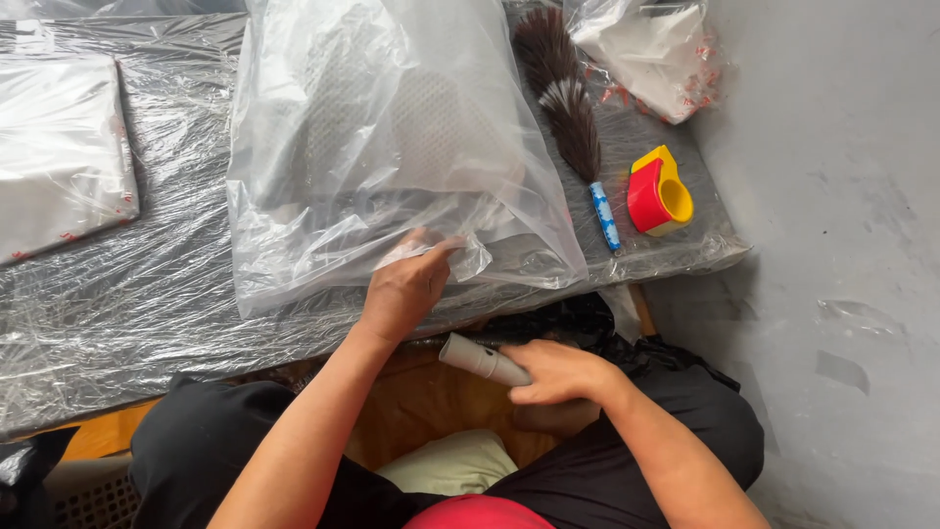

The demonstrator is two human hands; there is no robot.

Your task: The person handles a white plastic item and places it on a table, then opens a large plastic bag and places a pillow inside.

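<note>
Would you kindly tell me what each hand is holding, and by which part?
Left hand pinches the clear plastic bag at its near edge; right hand grips the grey tube around one end.

- A small packing workshop: table (117, 313) wrapped in plastic film, bagged goods (392, 137) stacked on it.
- Tape dispenser (658, 191) and feather duster (573, 118) alongside, bare concrete floor (842, 245).

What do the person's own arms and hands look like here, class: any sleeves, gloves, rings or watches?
Both forearms are bare, with no sleeves showing up to the bottom edge of the picture. The left hand and right hand wear no gloves. No ring, watch or wristband shows on either. Below the arms are dark trousers.
</note>
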